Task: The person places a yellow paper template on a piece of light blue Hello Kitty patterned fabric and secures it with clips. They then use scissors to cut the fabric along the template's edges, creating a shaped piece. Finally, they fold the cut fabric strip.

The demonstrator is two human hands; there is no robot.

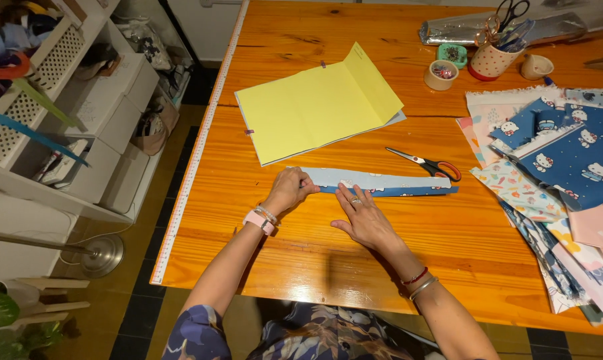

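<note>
Pressing long blue fabric strip flat on wooden table. Left hand curled over strip's left end, fingers bent, gripping edge. Right hand lay open, palm down, fingertips on strip just beside left hand. Orange-handled scissors lay just beyond strip. Yellow paper sat farther back. Patterned fabric pile lay at right.

A wooden table of orange-brown grain carries a long blue fabric strip near its middle, with red-handled scissors just beyond it and a folded yellow paper sheet farther back. Patterned fabric pieces lie stacked at the right edge. At the far right corner stand a dotted cup, two small bowls and a silver foil roll.
</note>
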